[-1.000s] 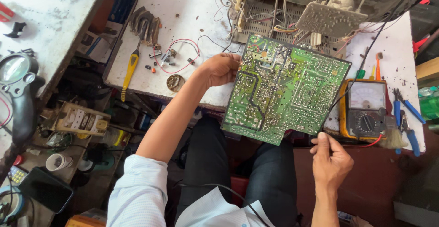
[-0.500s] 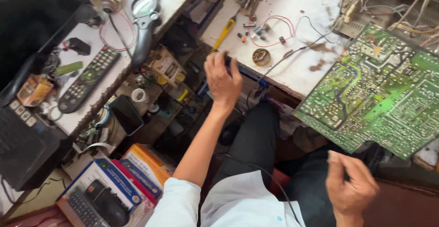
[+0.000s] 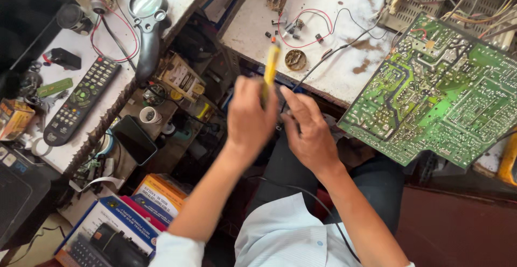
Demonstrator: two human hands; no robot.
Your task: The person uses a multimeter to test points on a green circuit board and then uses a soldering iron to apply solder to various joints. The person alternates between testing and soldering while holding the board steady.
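Yellow tool (image 3: 271, 68) being gripped in left hand (image 3: 249, 117); right hand (image 3: 306, 132) fingers pinching together beside it. Orange and blue boxes (image 3: 129, 218) lying lower left, green board (image 3: 441, 92) lying right.

Bright daylight, a bit blown out on the white bench (image 3: 344, 57); both hands (image 3: 280, 121) motion-blurred, corners darker.

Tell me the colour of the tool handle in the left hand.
Yellow handle, blurred, seen in the head view.

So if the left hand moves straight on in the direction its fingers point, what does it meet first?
Probably the edge of the white worktop, near the small round metal part. The left hand points up the picture holding a yellow tool; depth is unclear.
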